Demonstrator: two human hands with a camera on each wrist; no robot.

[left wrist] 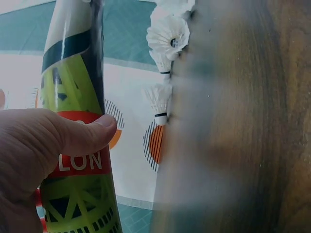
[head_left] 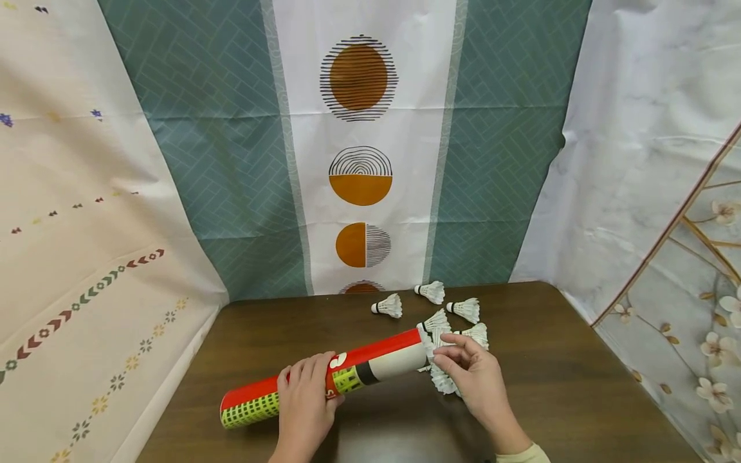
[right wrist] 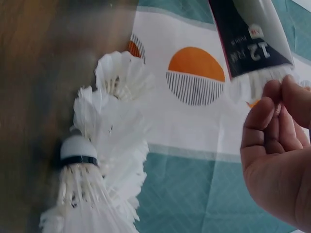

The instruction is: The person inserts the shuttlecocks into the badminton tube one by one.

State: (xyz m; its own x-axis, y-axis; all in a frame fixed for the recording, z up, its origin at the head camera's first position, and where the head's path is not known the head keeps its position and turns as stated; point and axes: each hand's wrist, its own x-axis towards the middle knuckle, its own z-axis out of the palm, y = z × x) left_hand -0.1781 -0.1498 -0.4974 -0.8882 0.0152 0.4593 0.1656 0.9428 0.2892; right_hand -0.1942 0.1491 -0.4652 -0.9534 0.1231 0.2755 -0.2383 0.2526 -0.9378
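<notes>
A long red, white and yellow-green shuttlecock tube slants over the table, its right end higher. My left hand grips it around the middle, with the thumb across the printed side in the left wrist view. White feathers of a shuttlecock stick out of the tube's right end; its base is hidden. There my right hand pinches the feather edge between thumb and forefinger. Just behind and below that hand lie several loose white shuttlecocks, one with its rounded cork showing in the right wrist view.
Farther back on the brown wooden table lie three separate shuttlecocks: a left one, a rear one and a right one. Patterned cloth hangs behind the table and along both sides.
</notes>
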